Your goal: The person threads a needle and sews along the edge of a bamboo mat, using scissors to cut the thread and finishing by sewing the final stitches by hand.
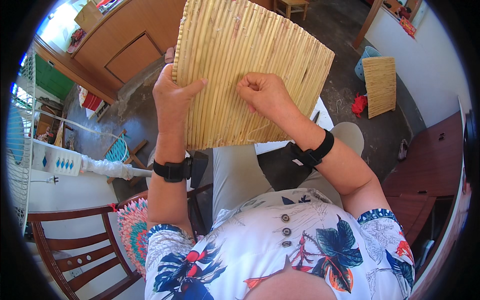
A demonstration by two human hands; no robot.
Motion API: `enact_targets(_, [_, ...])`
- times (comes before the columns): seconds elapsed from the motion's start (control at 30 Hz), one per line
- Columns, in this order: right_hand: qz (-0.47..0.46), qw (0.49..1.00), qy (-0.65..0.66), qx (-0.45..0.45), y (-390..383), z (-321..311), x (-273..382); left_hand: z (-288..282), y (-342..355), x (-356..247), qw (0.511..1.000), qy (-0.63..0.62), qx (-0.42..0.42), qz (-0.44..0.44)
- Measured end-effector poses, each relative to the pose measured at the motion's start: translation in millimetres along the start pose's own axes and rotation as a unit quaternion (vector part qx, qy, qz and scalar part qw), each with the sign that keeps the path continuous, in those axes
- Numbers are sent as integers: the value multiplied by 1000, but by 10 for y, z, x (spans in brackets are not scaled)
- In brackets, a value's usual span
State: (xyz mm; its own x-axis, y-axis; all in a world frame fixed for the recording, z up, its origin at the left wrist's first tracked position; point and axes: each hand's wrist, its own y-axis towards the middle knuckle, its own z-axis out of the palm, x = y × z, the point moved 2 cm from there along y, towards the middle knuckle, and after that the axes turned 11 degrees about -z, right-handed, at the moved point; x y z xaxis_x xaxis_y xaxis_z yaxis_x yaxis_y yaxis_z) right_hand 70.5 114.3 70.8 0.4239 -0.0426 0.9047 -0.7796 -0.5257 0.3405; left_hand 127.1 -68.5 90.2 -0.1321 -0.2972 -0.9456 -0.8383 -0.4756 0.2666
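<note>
At six o'clock sits someone in a flowered shirt [285, 242], holding a reed panel [250, 45] up toward twelve, beyond the knees. The left hand [170, 97] is clamped on its left edge, thumb across the face. The right hand [265, 92] has its fingertips drawn together at the panel's middle; I can't tell what they pinch. Past them, at two o'clock, red cloth [359, 105] lies beside a second panel [381, 87], near a blue basket [369, 54].

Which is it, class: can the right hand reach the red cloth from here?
Probably not: the red cloth lies on the floor beyond the right knee; the right hand is over the mat.
</note>
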Motion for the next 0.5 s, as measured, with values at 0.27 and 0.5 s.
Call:
enact_targets(0.27, [31, 999, 15, 16, -13, -30, -56, 60, 17, -24, 997, -66, 27, -15])
enact_targets(0.5, [18, 1000, 9, 9, 11, -37, -103, 51, 53, 28, 999, -12, 16, -33])
